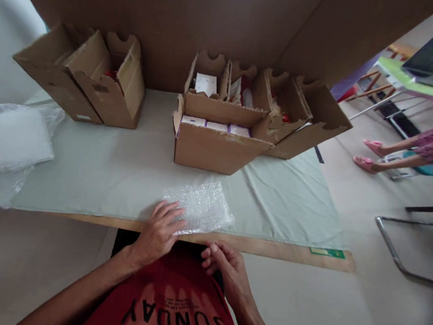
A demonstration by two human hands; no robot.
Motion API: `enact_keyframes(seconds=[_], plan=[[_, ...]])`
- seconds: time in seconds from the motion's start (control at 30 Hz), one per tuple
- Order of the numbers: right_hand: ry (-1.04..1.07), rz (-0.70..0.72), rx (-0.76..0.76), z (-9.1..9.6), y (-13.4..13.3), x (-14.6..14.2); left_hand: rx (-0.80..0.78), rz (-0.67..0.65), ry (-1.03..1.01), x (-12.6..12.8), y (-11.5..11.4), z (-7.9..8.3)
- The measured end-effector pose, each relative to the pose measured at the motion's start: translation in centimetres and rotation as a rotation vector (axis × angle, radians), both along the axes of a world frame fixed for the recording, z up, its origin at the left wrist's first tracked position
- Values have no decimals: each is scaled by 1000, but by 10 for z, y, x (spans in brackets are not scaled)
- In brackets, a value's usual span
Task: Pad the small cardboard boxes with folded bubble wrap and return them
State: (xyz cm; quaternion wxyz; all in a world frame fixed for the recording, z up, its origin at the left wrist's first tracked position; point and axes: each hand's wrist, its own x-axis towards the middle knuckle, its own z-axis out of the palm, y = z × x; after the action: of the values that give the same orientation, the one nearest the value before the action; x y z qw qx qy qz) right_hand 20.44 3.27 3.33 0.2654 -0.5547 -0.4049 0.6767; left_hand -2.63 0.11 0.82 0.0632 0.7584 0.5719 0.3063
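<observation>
Running left-to-right lengthwise: bubble wrap point(205, 207)

The bubble wrap point(204, 207) before you looks like clear plastic, glossy, its surface knobbly with small blisters. Your tablecloth point(150, 176) reads as matt fabric, smooth at left, creased at right; the table edge point(262, 248) below it, wood-like. Front carton point(209, 154): matt corrugated cardboard, rough along the rims. Plastic sheets point(15, 138) to your left: translucent, crinkled, faintly shiny. Your shirt point(173, 291): soft matt cloth. Tubular frame point(389, 244) at right: smooth, shiny metal.
</observation>
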Motion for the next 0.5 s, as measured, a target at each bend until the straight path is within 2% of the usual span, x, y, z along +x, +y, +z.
enact_keyframes(seconds=[0.03, 0.1, 0.2, 0.27, 0.33, 0.4, 0.5], plan=[[-90, 64, 104, 2, -1, 9, 3, 5, -32, -4, -2, -2], [-282, 126, 422, 5, 4, 23, 11, 8, -75, -10, -5, -5], [-497, 287, 942, 6, 30, 31, 27, -8, -107, -14, -8, -9], [-590, 468, 1147, 4, 50, 29, 37, -23, -140, -17, -9, -12], [-651, 649, 1220, 0, 66, 26, 41, -36, -201, -20, -8, -13], [-644, 749, 1211, -3, 77, 25, 16, -42, -279, -24, -7, -11], [-537, 701, 1051, -4, 87, 25, -105, 18, -397, -31, -4, -1]])
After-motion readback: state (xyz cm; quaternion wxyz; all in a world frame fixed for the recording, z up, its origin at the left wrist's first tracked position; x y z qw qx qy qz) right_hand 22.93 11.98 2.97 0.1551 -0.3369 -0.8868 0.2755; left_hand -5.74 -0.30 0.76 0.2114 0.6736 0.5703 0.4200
